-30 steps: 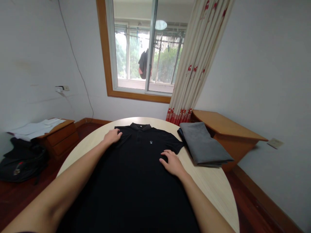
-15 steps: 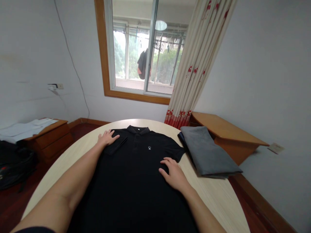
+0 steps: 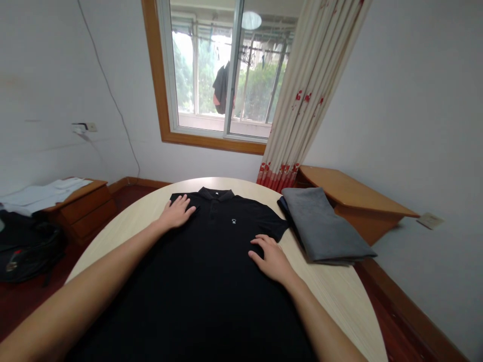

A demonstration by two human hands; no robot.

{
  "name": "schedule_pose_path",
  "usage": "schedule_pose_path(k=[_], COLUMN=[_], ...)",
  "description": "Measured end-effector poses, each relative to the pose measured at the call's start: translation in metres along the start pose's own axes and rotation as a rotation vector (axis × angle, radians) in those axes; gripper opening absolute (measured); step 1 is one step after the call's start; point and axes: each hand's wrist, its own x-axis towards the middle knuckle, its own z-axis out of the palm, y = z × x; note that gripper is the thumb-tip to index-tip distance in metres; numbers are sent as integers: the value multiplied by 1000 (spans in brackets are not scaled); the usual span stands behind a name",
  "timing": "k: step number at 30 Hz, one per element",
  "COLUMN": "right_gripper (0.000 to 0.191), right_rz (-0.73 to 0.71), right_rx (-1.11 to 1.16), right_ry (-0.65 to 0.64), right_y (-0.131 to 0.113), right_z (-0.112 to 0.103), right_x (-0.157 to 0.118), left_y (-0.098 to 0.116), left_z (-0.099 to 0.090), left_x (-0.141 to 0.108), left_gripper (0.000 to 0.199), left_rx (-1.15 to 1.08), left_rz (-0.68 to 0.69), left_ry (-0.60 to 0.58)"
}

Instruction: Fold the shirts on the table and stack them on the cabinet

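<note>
The left hand (image 3: pixel 176 211), left of centre in the frame, lies palm down with fingers spread on the black polo shirt (image 3: pixel 204 281), over its shoulder and sleeve area. The right hand (image 3: pixel 270 257), right of centre, rests at the side of the shirt below the other sleeve (image 3: pixel 274 223), its fingers loosely curved and its thumb held apart from them.

The shirt lies front up, filling the frame from the centre down to the bottom edge. Its collar (image 3: pixel 216 195) is at the far end, just above the centre of its chest, and a small white emblem (image 3: pixel 233 221) shows between the hands. Beneath it is a pale round table (image 3: pixel 339 306).

On the table's right side, just beside the sleeve, sits a folded grey cloth (image 3: pixel 324 226), with a dark blue edge (image 3: pixel 282 205) showing at its left. Behind it, at right, stands a wooden desk (image 3: pixel 350 188). A red-patterned curtain (image 3: pixel 292 100) hangs at upper centre-right, beside a window (image 3: pixel 204 134). At lower left, papers (image 3: pixel 49 193) cover a drawer cabinet (image 3: pixel 86 213) near a black bag (image 3: pixel 30 246).
</note>
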Motion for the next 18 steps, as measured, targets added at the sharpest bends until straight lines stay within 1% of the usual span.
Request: schedule_pose_path(k=[3,5,7,10,12,14,18], right_gripper=[35,35,35,34,34,34,35], right_rz=[6,4,0,-1,-3,-5,-11], right_rx=[-8,-9,-8,-9,-10,-9,-3], right_ry=[3,5,8,14,18,16,7], right_y=[1,1,2,3,4,5,6], right_z=[2,3,3,3,3,4,6], right_x=[0,-1,-1,0,0,1,1], left_y=[2,3,9,25,34,36,29], left_z=[6,7,9,15,18,18,15], left_x=[-8,-7,-5,-5,-6,-8,-15], left_gripper=[77,76,77,84,83,80,78], left_rx=[-8,-6,7,14,4,-3,-3], left_rz=[-34,-87,-107,-19,27,20,-23], left_ry=[-133,-162,-157,-112,-106,-95,-41])
